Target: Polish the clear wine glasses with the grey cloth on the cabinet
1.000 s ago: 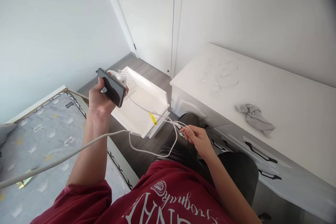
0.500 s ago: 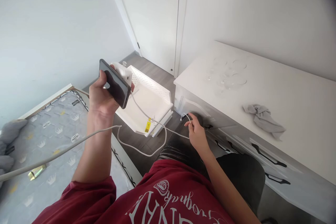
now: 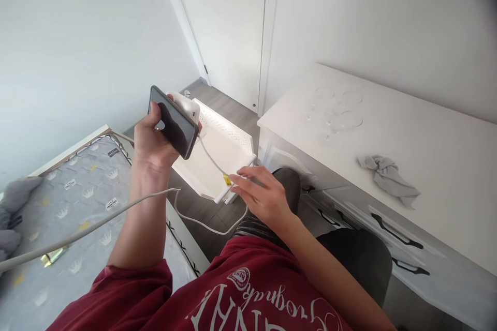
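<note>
My left hand [image 3: 149, 137] is closed around a dark smartphone [image 3: 174, 129], its screen tilted up towards me. Behind the phone, the same hand also holds a white rounded device [image 3: 188, 106], partly hidden. From beside the phone a white cable [image 3: 212, 158] runs down to my right hand [image 3: 262, 194], whose fingers are bent around it near a yellow tag [image 3: 227, 179]. The fingertips partly cover the tag. A loop of the cable hangs below, and a thicker-looking stretch crosses in front of my left forearm.
A white tray-like unit [image 3: 184, 170] with perforated sides stands on the floor beyond my hands. On the left lies a grey mattress [image 3: 89, 207] with a shiny gold piece [image 3: 54, 256]. Right, a white dresser [image 3: 438, 165] bears clear round items [image 3: 330, 114] and a grey cloth [image 3: 390, 178].
My right hand has moved left along the cable, from beside the dresser to the yellow tag. The cable's free end no longer shows. My left hand has shifted slightly right with the phone.
</note>
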### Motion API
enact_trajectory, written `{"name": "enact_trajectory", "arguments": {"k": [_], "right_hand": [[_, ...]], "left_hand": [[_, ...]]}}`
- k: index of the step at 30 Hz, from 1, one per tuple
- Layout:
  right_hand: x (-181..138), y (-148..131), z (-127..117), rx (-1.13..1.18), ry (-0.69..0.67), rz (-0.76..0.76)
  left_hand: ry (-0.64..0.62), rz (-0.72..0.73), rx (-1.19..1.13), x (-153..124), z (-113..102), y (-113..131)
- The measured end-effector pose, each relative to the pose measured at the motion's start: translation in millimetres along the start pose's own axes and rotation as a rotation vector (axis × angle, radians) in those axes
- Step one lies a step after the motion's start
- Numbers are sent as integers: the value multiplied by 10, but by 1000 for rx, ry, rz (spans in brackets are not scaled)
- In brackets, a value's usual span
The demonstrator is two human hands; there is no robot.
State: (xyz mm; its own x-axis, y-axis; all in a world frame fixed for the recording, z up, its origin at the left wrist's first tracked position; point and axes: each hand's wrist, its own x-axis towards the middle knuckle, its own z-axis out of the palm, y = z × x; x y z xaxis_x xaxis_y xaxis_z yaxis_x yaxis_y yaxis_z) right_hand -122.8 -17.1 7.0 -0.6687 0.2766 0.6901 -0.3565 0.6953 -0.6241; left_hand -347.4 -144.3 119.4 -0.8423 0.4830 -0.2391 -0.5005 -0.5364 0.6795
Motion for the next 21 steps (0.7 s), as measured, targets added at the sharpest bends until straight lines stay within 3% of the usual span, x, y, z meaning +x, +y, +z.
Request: {"name": "enact_trajectory", "arguments": {"k": [4, 9, 12, 17, 21], "right_hand": [[94, 77, 166, -10, -35, -51], [189, 111, 211, 96, -23, 47], [299, 37, 69, 183, -81, 161], [501, -146, -347, 239, -318, 283], [668, -348, -714, 236, -360, 392]], "left_hand": [[-2, -21, -15, -17, -19, -39], [29, -41, 51, 1, -42, -99], [76, -7, 85, 67, -98, -208], [175, 116, 143, 255, -351, -513], [218, 131, 173, 380, -566, -753]]}}
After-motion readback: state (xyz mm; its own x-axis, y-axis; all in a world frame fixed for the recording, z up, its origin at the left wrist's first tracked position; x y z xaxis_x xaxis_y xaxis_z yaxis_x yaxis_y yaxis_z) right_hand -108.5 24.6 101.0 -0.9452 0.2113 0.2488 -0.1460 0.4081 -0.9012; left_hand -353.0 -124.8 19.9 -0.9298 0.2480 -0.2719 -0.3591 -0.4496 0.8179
